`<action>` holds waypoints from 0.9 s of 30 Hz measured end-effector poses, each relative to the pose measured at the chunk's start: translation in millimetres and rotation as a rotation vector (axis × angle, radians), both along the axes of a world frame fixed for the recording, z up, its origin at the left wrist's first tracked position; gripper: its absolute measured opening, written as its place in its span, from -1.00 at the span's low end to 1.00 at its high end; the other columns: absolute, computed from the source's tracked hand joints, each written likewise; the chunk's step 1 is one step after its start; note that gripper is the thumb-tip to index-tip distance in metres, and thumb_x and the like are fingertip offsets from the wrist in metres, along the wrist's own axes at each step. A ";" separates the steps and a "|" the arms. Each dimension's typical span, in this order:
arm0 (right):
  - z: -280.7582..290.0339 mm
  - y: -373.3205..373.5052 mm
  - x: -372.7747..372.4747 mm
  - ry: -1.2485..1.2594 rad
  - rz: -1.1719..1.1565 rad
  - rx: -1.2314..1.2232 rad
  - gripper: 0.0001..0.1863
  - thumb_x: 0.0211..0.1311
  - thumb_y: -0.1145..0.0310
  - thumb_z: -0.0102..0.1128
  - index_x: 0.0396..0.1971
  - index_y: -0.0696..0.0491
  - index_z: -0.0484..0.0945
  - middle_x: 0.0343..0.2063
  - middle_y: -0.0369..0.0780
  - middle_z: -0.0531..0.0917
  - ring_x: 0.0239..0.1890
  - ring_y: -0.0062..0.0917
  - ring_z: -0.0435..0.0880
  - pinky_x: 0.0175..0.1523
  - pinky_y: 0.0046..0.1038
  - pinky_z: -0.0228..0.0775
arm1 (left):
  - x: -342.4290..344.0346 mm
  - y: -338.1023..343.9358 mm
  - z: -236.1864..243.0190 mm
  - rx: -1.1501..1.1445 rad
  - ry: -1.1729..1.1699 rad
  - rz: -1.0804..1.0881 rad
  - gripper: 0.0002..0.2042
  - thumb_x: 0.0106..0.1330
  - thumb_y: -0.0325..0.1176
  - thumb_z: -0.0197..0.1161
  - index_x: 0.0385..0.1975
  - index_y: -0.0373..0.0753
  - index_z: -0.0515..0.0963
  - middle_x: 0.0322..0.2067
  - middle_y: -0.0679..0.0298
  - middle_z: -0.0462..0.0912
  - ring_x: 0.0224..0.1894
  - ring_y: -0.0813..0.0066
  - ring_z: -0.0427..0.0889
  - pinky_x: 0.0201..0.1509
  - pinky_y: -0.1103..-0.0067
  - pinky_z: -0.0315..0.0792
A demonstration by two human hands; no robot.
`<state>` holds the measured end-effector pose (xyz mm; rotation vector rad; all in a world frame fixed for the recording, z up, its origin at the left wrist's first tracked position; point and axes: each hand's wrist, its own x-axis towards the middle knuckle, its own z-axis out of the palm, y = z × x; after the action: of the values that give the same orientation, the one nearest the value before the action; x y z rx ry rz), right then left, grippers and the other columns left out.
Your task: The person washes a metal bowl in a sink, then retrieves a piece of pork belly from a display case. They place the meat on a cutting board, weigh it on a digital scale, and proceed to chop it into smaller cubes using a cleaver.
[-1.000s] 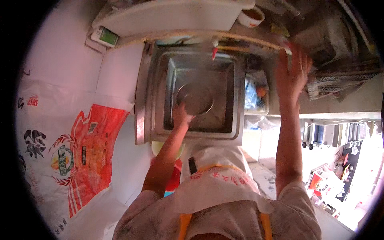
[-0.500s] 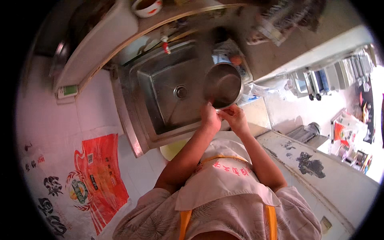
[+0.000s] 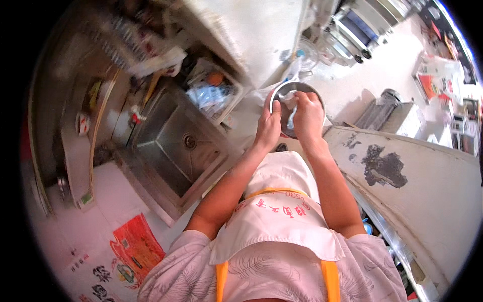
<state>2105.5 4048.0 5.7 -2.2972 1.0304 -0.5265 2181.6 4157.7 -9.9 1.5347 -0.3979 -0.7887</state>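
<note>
A round metal pot is in front of me, clear of the sink and tilted so that its inside shows. My left hand grips the near left of its rim, thumb over the edge. Inside the opening, my right hand is closed on a thin whitish cloth against the pot's inner wall. The fingertips of that hand are partly hidden. To the left, the steel sink shows its drain and bare basin floor.
Beside the sink stands a tray with blue-and-white plastic packaging and an orange round thing. A red-handled tap is at the sink's back. On my right runs a white counter with peeling dark patches. A red-and-white sack lies lower left.
My view and body have turned right, away from the sink. The pot has left the space over the sink's right edge. My right hand has moved from the rim into the pot.
</note>
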 end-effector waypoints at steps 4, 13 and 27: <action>-33.9 -69.2 -5.7 -0.095 -0.098 0.135 -0.79 0.21 0.47 0.20 -0.22 0.15 0.74 -0.35 0.08 0.74 -0.30 0.01 0.74 -0.12 -0.15 0.58 | -16.9 -80.4 -16.2 0.072 -0.116 -0.126 -0.45 0.69 0.02 -0.17 0.47 -0.22 0.22 0.26 -0.06 0.50 0.28 0.09 0.51 0.35 0.31 0.37; -3.1 -274.4 -61.8 0.418 0.364 0.381 -0.74 0.07 0.53 0.28 -0.22 0.04 0.80 -0.35 -0.04 0.76 -0.29 -0.16 0.75 -0.13 -0.21 0.57 | 17.4 -280.6 -2.3 0.179 -0.316 -0.378 -0.43 0.65 0.03 -0.09 0.33 -0.37 0.38 0.07 0.01 0.61 0.10 0.22 0.57 0.29 0.38 0.41; 17.6 -541.6 -85.5 0.206 -0.112 0.326 -0.81 0.17 0.41 0.34 -0.27 0.17 0.76 -0.33 0.03 0.75 -0.19 -0.30 0.80 -0.05 -0.27 0.66 | -21.2 -630.4 21.0 0.119 -0.508 -0.678 -0.62 0.63 -0.21 0.00 0.35 -0.07 0.49 0.15 0.03 0.65 0.15 0.16 0.59 0.26 0.36 0.43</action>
<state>2020.0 3506.4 23.3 -2.0412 1.2476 -0.1494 2160.4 3527.3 11.2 1.7223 -1.3141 -0.9355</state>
